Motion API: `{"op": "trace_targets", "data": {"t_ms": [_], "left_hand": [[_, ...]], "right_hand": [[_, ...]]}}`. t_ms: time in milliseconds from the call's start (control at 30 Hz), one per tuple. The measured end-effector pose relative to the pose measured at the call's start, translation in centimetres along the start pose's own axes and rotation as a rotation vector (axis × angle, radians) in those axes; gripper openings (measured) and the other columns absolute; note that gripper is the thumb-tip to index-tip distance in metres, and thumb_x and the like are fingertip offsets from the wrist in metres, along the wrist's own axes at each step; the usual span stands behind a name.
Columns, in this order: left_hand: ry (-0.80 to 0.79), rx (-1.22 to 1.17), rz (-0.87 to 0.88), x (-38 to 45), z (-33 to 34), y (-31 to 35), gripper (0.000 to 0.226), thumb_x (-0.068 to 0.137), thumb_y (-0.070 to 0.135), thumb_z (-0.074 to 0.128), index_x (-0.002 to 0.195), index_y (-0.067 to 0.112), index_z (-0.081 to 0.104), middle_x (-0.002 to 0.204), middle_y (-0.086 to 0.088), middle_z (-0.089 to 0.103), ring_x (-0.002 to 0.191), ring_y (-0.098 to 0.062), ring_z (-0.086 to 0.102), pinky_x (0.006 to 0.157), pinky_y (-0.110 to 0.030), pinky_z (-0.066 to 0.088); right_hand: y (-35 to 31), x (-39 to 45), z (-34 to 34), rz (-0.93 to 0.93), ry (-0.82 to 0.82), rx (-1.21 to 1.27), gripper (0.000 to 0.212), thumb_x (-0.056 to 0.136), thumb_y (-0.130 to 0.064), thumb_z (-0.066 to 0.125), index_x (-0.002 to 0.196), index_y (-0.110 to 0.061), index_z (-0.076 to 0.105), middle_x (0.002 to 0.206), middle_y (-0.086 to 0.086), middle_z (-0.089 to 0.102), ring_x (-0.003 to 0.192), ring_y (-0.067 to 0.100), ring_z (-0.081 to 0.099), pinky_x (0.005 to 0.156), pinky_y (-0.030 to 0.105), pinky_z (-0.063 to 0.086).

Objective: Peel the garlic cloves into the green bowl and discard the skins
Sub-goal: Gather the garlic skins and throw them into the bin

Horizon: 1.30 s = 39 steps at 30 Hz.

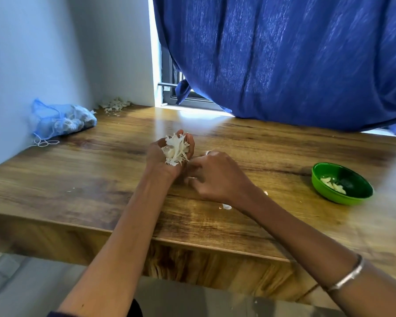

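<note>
My left hand [157, 160] is palm up over the middle of the wooden table, fingers curled round a clump of white garlic skins [176, 149]. My right hand [215, 177] lies just to its right, knuckles up, fingers bent down toward the tabletop near the left palm; what its fingertips touch is hidden. The green bowl [352, 195] stands at the right of the table with several peeled garlic cloves [333, 184] inside. Small white bits of skin [226, 206] lie on the wood beside my right wrist.
A blue mesh bag of garlic bulbs [62, 121] leans against the wall at the far left. A heap of discarded skins [116, 103] sits in the back corner. A blue curtain [284, 58] hangs over the table's far edge. The table's front edge [192, 244] runs under my forearms.
</note>
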State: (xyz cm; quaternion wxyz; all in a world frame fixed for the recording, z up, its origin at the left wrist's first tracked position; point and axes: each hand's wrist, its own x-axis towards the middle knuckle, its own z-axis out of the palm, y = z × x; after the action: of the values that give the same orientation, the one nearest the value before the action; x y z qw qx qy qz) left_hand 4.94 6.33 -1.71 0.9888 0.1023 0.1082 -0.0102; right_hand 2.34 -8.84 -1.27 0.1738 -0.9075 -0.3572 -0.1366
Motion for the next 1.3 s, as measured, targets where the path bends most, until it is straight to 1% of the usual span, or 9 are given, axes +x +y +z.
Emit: {"op": "trace_targets", "data": {"t_ms": [133, 433, 567, 700, 833, 1000, 1100, 1200, 1300], "left_hand": [[-0.014, -0.011, 0.013, -0.3, -0.1, 0.2, 0.031, 0.101, 0.014, 0.044, 0.099, -0.008, 0.066, 0.085, -0.024, 0.07, 0.082, -0.034, 0.065, 0.067, -0.045, 0.062], [0.006, 0.016, -0.001, 0.0, 0.1, -0.3, 0.034, 0.102, 0.014, 0.041, 0.097, -0.008, 0.066, 0.082, -0.021, 0.07, 0.077, -0.031, 0.065, 0.065, -0.042, 0.062], [-0.035, 0.001, -0.017, -0.4, -0.2, 0.0, 0.034, 0.1, 0.015, 0.04, 0.096, -0.007, 0.066, 0.082, -0.021, 0.068, 0.077, -0.03, 0.063, 0.069, -0.042, 0.06], [-0.046, 0.015, -0.025, -0.2, -0.3, 0.0, 0.034, 0.1, 0.014, 0.037, 0.094, -0.005, 0.065, 0.081, -0.019, 0.067, 0.073, -0.029, 0.062, 0.065, -0.039, 0.061], [-0.02, 0.024, -0.02, -0.3, 0.0, -0.5, 0.035, 0.1, 0.014, 0.038, 0.095, -0.007, 0.065, 0.085, -0.02, 0.066, 0.075, -0.03, 0.062, 0.064, -0.039, 0.061], [-0.043, 0.004, -0.019, -0.7, -0.2, -0.1, 0.034, 0.098, 0.013, 0.038, 0.092, -0.006, 0.066, 0.083, -0.02, 0.067, 0.075, -0.029, 0.062, 0.064, -0.038, 0.061], [-0.056, 0.009, -0.037, -0.6, -0.4, 0.0, 0.036, 0.099, 0.014, 0.035, 0.091, -0.005, 0.065, 0.079, -0.018, 0.067, 0.072, -0.028, 0.062, 0.062, -0.037, 0.061], [-0.048, 0.011, -0.033, -0.5, -0.2, -0.1, 0.037, 0.098, 0.015, 0.035, 0.09, -0.005, 0.064, 0.077, -0.018, 0.066, 0.072, -0.027, 0.061, 0.062, -0.036, 0.06], [-0.044, 0.01, -0.024, -0.5, -0.2, -0.3, 0.037, 0.099, 0.016, 0.036, 0.091, -0.006, 0.065, 0.081, -0.019, 0.065, 0.073, -0.027, 0.061, 0.062, -0.036, 0.06]], "right_hand": [[1.4, 0.0, 0.5, 0.067, -0.077, -0.003, 0.013, 0.088, -0.033, 0.067, 0.098, -0.025, 0.069, 0.096, -0.004, 0.07, 0.098, 0.017, 0.057, 0.098, 0.037, 0.044], [8.5, -1.5, -3.2, 0.361, -0.066, 0.34, 0.008, 0.095, -0.03, 0.068, 0.102, -0.026, 0.07, 0.1, -0.006, 0.07, 0.079, 0.001, 0.06, 0.06, 0.014, 0.044], [7.1, -2.4, -1.3, 0.233, -0.182, 0.134, 0.021, 0.099, -0.03, 0.062, 0.118, -0.028, 0.071, 0.121, -0.008, 0.063, 0.099, 0.003, 0.058, 0.078, 0.02, 0.046], [6.3, -5.5, -2.9, 0.115, -0.171, 0.099, 0.021, 0.101, -0.025, 0.058, 0.111, -0.03, 0.075, 0.122, -0.013, 0.064, 0.111, 0.004, 0.056, 0.084, 0.017, 0.042], [5.4, -6.6, -3.3, 0.113, -0.084, 0.114, 0.023, 0.097, -0.043, 0.061, 0.115, -0.036, 0.072, 0.128, -0.015, 0.06, 0.118, 0.004, 0.053, 0.094, 0.031, 0.045], [4.1, -6.5, -2.0, 0.05, -0.239, 0.103, 0.026, 0.087, -0.052, 0.067, 0.111, -0.04, 0.066, 0.133, -0.013, 0.056, 0.121, 0.009, 0.05, 0.098, 0.039, 0.048], [5.7, -7.5, -3.5, 0.11, -0.08, 0.185, 0.011, 0.088, -0.041, 0.071, 0.099, -0.038, 0.072, 0.119, -0.019, 0.066, 0.116, 0.004, 0.058, 0.098, 0.043, 0.05], [6.5, -9.6, -6.3, 0.184, 0.094, 0.303, 0.015, 0.085, -0.047, 0.069, 0.098, -0.04, 0.072, 0.113, -0.024, 0.069, 0.109, -0.005, 0.062, 0.093, 0.029, 0.05], [6.8, -11.6, -8.1, 0.249, 0.006, 0.294, 0.038, 0.072, -0.061, 0.063, 0.105, -0.043, 0.068, 0.107, -0.022, 0.068, 0.096, -0.005, 0.064, 0.079, 0.024, 0.053]]}}
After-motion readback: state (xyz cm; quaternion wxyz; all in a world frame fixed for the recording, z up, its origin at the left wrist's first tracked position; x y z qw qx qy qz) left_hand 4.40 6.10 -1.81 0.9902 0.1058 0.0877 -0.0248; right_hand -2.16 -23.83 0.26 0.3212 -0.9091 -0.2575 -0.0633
